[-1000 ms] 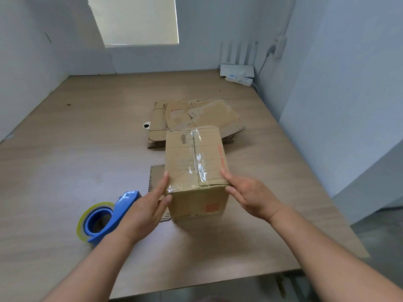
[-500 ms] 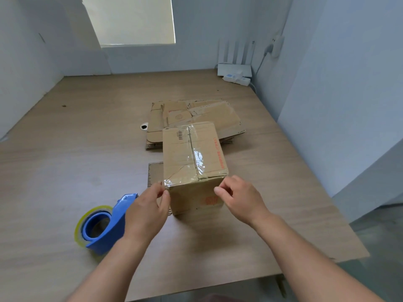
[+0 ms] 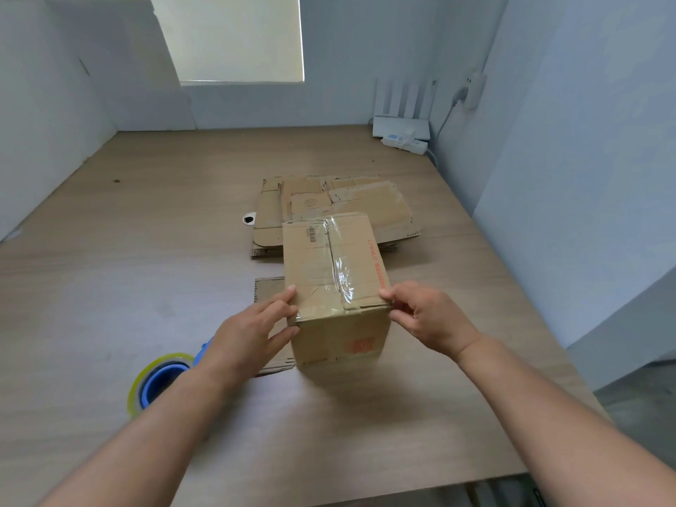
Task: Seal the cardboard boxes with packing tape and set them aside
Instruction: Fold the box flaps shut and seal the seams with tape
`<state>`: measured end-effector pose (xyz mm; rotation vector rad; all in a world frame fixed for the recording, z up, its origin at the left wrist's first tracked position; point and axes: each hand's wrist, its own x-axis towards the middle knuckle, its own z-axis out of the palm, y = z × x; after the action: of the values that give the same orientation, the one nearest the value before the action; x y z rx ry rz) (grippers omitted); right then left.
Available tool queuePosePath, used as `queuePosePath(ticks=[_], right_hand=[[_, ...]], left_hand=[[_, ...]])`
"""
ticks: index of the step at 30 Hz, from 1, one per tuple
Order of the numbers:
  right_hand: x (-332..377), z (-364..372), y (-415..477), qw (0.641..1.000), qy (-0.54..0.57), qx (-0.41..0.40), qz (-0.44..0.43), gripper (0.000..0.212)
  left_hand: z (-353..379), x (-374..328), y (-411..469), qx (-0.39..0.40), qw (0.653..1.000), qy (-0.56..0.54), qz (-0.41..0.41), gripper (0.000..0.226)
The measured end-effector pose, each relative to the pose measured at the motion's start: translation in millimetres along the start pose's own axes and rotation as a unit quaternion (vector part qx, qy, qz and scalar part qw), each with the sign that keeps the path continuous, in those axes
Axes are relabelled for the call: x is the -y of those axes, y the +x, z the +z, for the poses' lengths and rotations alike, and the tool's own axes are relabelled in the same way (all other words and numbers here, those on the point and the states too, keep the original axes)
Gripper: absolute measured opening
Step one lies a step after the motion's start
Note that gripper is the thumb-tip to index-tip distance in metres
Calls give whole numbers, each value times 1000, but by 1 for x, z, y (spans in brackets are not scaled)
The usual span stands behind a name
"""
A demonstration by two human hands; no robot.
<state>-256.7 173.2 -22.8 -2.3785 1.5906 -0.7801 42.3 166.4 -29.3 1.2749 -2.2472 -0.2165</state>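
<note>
A small cardboard box stands upright in the middle of the wooden table, with clear tape running along its top seam and over the near edge. My left hand presses against the box's near left corner, fingers spread on its side. My right hand pinches the near right top corner. A blue tape dispenser with a yellowish roll lies on the table at the left, partly hidden behind my left forearm.
A stack of flattened cardboard boxes lies just behind the box. Another flat piece pokes out under its left side. A white router and power strip sit at the far right corner. Walls close in left, back and right.
Both hands have shifted back up to the box's near top corners after sliding down its front edge. The box has stayed in place.
</note>
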Motion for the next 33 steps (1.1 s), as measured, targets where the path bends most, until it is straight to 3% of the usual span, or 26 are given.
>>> queuePosePath(ticks=[9, 12, 16, 18, 22, 26, 29, 31, 33], right_hand=[[1, 14, -2, 998, 9, -56, -13, 16], [11, 10, -5, 986, 102, -24, 129, 26], [27, 18, 2, 910, 247, -32, 331, 74], [25, 19, 4, 892, 253, -48, 371, 75], [15, -3, -2, 910, 226, -27, 346, 57], [-1, -25, -12, 920, 241, 35, 308, 64], [-7, -33, -19, 922, 250, 89, 283, 67], [-6, -35, -19, 926, 235, 93, 282, 68], [-4, -36, -16, 936, 182, 79, 292, 70]], left_hand=[[18, 0, 2, -76, 997, -5, 32, 28], [15, -4, 0, -64, 997, -48, -10, 21], [15, -31, -2, -30, 989, -115, -88, 40], [13, -49, -1, 7, 986, -137, -97, 49], [6, -62, 10, -2, 977, -154, -149, 66], [-1, -52, 37, -73, 961, -98, -249, 78], [-3, -46, 51, 19, 929, -141, -342, 84], [2, -47, 52, 85, 906, -166, -380, 72], [6, -49, 51, 101, 903, -140, -393, 55]])
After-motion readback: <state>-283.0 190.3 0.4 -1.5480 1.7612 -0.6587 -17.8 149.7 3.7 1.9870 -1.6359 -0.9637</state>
